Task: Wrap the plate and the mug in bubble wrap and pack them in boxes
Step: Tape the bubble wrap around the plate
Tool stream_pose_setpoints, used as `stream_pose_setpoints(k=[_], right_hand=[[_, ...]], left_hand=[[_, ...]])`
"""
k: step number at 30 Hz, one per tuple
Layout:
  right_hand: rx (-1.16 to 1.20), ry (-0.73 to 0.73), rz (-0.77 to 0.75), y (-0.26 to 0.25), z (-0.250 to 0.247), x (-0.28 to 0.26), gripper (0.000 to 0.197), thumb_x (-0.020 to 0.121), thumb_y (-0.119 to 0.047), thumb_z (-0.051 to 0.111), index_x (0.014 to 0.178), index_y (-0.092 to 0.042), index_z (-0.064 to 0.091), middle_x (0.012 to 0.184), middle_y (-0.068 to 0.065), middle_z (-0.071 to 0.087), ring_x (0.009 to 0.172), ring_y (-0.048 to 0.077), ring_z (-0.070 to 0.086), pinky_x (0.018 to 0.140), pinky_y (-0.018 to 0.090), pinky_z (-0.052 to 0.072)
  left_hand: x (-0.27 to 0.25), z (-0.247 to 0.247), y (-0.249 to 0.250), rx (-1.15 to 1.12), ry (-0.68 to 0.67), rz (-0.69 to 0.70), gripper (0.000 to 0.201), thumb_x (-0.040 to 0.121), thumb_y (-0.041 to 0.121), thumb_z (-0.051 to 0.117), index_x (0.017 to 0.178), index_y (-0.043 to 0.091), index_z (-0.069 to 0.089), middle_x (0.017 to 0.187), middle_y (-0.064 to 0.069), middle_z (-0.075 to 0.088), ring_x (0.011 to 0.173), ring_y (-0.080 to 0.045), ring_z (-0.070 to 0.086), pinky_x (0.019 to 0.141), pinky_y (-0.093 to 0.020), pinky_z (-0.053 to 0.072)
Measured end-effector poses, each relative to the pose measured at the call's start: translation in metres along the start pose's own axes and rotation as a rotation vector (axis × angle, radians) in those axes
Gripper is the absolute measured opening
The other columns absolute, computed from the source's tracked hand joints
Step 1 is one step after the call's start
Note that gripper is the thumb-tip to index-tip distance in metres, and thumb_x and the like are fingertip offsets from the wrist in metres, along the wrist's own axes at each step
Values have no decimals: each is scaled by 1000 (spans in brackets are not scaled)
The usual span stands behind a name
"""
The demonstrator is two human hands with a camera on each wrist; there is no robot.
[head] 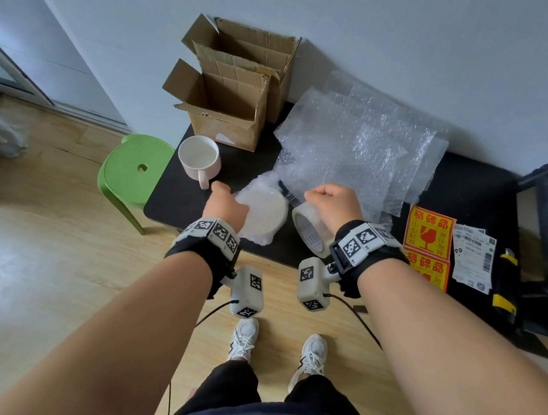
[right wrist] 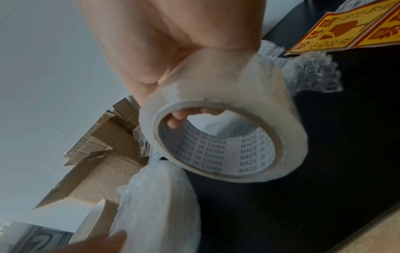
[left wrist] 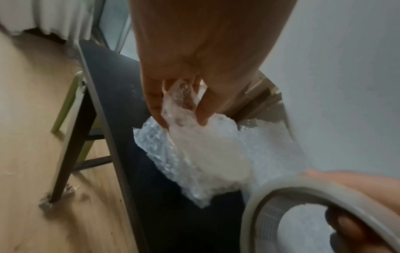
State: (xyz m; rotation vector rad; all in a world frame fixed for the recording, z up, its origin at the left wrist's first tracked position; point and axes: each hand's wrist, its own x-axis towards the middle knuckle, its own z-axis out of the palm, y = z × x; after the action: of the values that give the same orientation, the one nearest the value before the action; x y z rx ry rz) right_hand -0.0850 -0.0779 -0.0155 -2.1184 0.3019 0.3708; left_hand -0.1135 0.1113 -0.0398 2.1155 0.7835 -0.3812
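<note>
On the black table [head: 179, 198]: two open boxes [head: 229, 102] at the wall, spare bubble wrap [head: 356, 141], the bare mug [head: 199, 160]. Held above the table edge, the wrapped plate [head: 262, 214], pinched at the wrap by left hand [head: 224, 202]; beside it, tape roll [head: 310, 232], right hand [head: 333, 203] fingers curled through its core.

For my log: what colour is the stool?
Green stool, clearest in the head view.

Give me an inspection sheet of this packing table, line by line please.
Surface: black table, against the wall.
Job's things: wrapped plate upright; mug unwrapped; two boxes open.
Clutter: spare bubble wrap, fragile stickers, shipping labels.
Grips: left hand pinches the plate's wrap; right hand holds tape roll.
Cables: wrist camera leads hang off the table.
Surroundings: green stool, wooden floor.
</note>
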Motion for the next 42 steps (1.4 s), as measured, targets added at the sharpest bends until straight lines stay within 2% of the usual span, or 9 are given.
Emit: stream_pose_setpoints(k=[2,6,13,16,21,25,30,37,42], right_hand=[[8,-17,-3,-1,4,0,10,88,-22,66,86,-14,71,93,2,71,86,15,62,79,25,48],[0,-20,-14,-5,11,0,10,89,-23,65,86,-15,71,91,0,70,84,14,61,79,27,48],[-30,40,-18,-6,7,9,11,88,-25,65,78,-19,67,74,-4,64,71,14,56,70,29,47],[-44,59,-18,-9,6,10,11,88,-25,64,79,-19,67,70,-5,61,68,15,55,70,30,48],[-55,66,-23,-13,5,11,9,88,-26,64,82,-19,67,71,-7,61,71,14,56,73,30,48],[-52,66,-26,-12,5,12,9,88,-25,64,82,-19,67,70,-7,60,71,15,56,70,28,46],[-41,61,-32,-10,4,12,9,88,-26,64,85,-19,69,78,-5,64,73,13,58,70,25,45],[-40,46,-29,-8,6,12,10,88,-25,63,81,-20,68,79,-5,66,74,13,59,69,26,47],[-61,39,-31,-9,7,11,9,88,-25,63,82,-20,68,83,-2,68,79,16,61,76,30,50]], left_hand=[[4,-3,-5,-64,-26,-61,50,88,14,61,134,5,45,122,-12,59,109,-30,59,88,-33,47],[1,-1,-8,-323,-84,-130,36,88,15,65,122,5,56,82,-5,63,80,-21,63,87,-43,57],[0,-3,-18,-488,-85,-169,28,83,33,74,102,14,68,85,-2,65,74,-14,60,84,-35,58],[3,-6,-20,-504,-89,-153,27,80,37,76,94,15,71,94,-4,69,85,-16,65,87,-35,57],[2,-8,-12,-323,-61,4,28,88,34,67,105,11,62,92,-3,67,69,-12,64,78,-32,59],[-2,-4,-11,-3,-50,136,30,88,37,65,106,17,52,91,4,60,81,-17,64,78,-36,55],[-14,4,-14,315,72,379,25,93,24,57,112,17,42,95,0,58,81,-23,59,71,-37,49],[-15,14,-7,251,91,452,19,96,16,51,108,17,66,117,-4,52,93,-24,58,78,-30,46],[-20,15,-6,329,60,467,40,84,34,69,117,16,57,127,0,46,103,-23,54,82,-30,45]])
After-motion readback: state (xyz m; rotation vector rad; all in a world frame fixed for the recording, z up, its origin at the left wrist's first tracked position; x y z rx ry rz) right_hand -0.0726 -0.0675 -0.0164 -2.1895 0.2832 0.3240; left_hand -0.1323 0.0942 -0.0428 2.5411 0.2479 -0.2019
